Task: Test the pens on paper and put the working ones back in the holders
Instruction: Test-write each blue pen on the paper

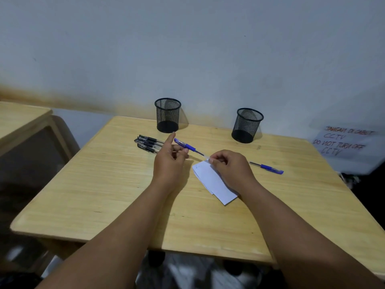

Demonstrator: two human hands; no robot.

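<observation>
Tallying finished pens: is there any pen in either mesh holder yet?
No. Both the left holder and the right holder show only bare mesh inside, with no pen standing in them.

Sign (pixel 344 142): "DO NOT TURN OFF CCTV"

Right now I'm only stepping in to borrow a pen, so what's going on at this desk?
A person is testing pens. Both hands hold one blue pen above the desk: the left hand pinches its capped end, the right hand grips the other end, over a folded paper that bears a small mark. A second blue pen lies to the right, and a bunch of black pens lies to the left. Both mesh holders look empty.
</observation>
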